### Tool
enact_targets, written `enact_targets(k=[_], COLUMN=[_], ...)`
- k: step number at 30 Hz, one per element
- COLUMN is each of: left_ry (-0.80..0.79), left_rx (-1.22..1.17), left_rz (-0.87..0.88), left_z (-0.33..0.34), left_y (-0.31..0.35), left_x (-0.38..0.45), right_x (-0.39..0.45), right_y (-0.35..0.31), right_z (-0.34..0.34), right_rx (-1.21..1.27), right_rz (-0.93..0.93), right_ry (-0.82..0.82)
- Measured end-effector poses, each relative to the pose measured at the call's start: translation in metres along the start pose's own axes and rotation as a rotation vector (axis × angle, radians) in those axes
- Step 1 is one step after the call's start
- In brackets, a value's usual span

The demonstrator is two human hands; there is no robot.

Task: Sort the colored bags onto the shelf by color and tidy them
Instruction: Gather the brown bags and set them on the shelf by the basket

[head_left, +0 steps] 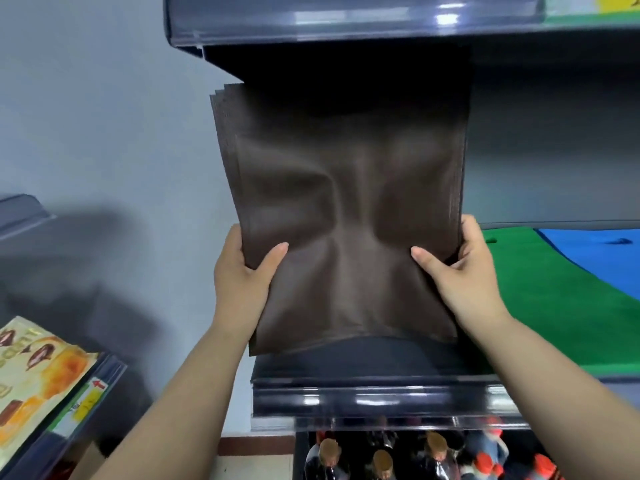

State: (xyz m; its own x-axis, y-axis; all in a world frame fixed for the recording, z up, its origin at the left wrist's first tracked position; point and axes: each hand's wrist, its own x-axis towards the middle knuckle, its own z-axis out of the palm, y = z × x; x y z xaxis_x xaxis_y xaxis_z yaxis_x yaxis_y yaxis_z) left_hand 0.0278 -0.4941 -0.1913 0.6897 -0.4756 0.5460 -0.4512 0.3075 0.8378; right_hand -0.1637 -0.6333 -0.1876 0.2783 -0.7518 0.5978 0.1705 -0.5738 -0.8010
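A: What do you see at the far left?

B: One snack packet (31, 382), yellow with brown pictures, lying on a lower shelf (86, 396) that has a green and yellow price label (86, 398).

A: And the hands?

B: Two. The left hand (242, 271) grips the left edge of the brown bags (343, 209), thumb on the front and the other fingers behind. The right hand (464, 271) grips the right edge in the same way.

A: How many brown bags?

B: I cannot count them exactly. It is a stack; several thin edges show at the upper left corner. The front bag is dark brown, flat, with soft wrinkles running between the two thumbs. The stack is held upright, above the front of the middle shelf (381, 396), and its top goes into the shadow under the upper shelf (346, 22).

A: What is at the right?

B: On the same middle shelf, one green pile (554, 306) lies flat just beside the right hand, and one blue pile (595, 258) lies further right, touching it.

A: Below?

B: Several bottles (433, 455), some with brown caps, some with red.
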Motion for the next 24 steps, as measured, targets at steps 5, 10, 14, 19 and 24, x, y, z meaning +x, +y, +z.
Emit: enact_targets(k=[5, 10, 14, 19, 24], left_ry=[-0.055, -0.166, -0.216, -0.198, -0.257], left_rx=[-0.099, -0.270, -0.097, -0.149, -0.219], left_rz=[-0.070, -0.213, -0.202, -0.224, -0.233], left_z=[-0.012, -0.031, -0.029, -0.032, -0.032], left_y=[-0.008, -0.010, 0.001, 0.008, 0.007], left_x=[-0.012, 0.002, 0.003, 0.021, 0.017], right_x=[-0.020, -0.019, -0.030, -0.017, -0.016], right_y=[0.003, -0.004, -0.006, -0.016, -0.014], right_z=[0.003, -0.012, -0.011, -0.002, -0.007], right_rx=[0.066, 0.174, 0.130, 0.200, 0.268], right_rz=[0.012, 0.138, 0.160, 0.166, 0.323], right_ry=[0.012, -0.089, -0.053, -0.030, -0.122])
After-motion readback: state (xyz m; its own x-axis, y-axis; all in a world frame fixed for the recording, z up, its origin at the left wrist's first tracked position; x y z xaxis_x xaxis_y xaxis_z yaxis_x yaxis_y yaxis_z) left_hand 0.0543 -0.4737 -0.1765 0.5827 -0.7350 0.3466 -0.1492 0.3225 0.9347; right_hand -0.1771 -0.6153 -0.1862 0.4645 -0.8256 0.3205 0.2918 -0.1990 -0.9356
